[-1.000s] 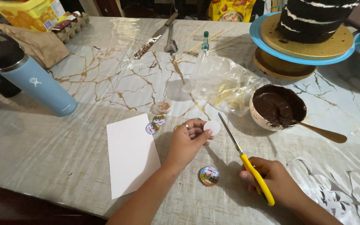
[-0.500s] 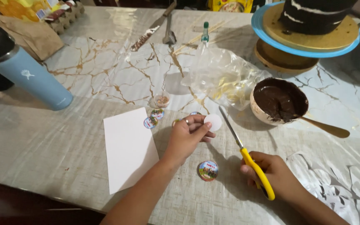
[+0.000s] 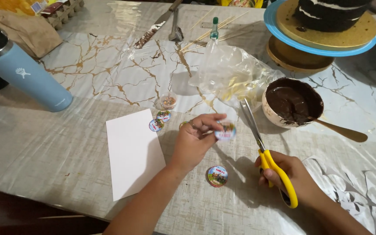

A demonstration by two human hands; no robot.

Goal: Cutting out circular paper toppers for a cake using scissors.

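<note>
Your left hand pinches a small round sticker between thumb and fingertips, held just above the table, while your right hand grips the yellow-handled scissors, blades pointing away from you and lying just right of the sticker. Another round sticker lies between your hands, nearer you. Two more and a white sheet sit left of your left hand, and a chocolate bowl stands beyond the right.
</note>
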